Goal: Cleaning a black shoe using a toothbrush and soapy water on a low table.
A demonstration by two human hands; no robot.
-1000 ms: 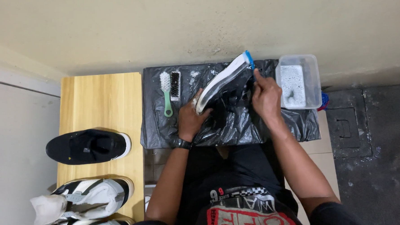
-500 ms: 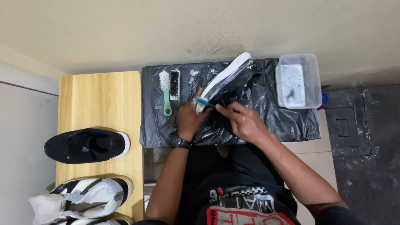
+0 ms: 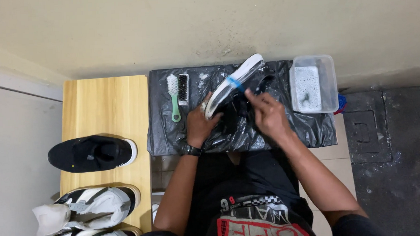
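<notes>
Left hand point(image 3: 198, 128) clamped on heel of black shoe point(image 3: 234, 88), held sole-side up over plastic-covered worktop point(image 3: 173, 134). Right hand point(image 3: 269, 115) grips small blue brush point(image 3: 235, 82) against white sole edge. Scrubbing looks mid-way. Soapy tub point(image 3: 314, 84) beyond; spare brushes point(image 3: 178, 93) untouched.

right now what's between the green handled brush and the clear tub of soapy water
In the head view, the black shoe with its white sole, held by the left hand and scrubbed by the right hand, over the black plastic sheet.
</notes>
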